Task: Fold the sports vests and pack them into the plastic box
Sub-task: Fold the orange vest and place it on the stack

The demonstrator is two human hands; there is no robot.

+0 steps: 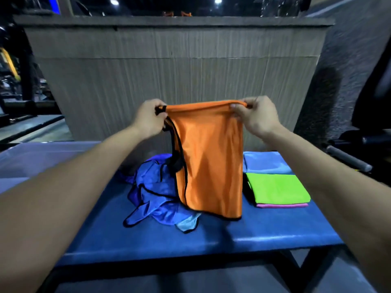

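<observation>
Step in hand: an orange vest [211, 161] is held up by its top edge above the blue bench [254, 231], hanging doubled lengthwise, its bottom hem just reaching the bench top — judged to be mid-fold, with the crosswise folds not yet made
Left hand: the left hand [149, 118] is clenched on the left corner of the top edge, where black-trimmed straps are bunched and trail down
Right hand: the right hand [257, 116] is closed in a pinch on the right corner, the fabric caught between thumb and fingers
Done so far: a green folded vest [277, 189] is laid on the right of the bench with a pink layer [281, 205] showing beneath it, and a light blue folded piece [266, 162] is set just behind — three pieces are judged finished as to folding
Left to fold: a heap of blue vests [154, 197] is seen crumpled on the bench beside and partly behind the orange one; the count cannot be told
Packing: no plastic box can be made out for certain — a pale translucent surface [31, 159] at far left may be it, but this cannot be told; nothing is seen packed, so packing is judged wholly outstanding
Overall: roughly halfway through the folding, by estimate
</observation>
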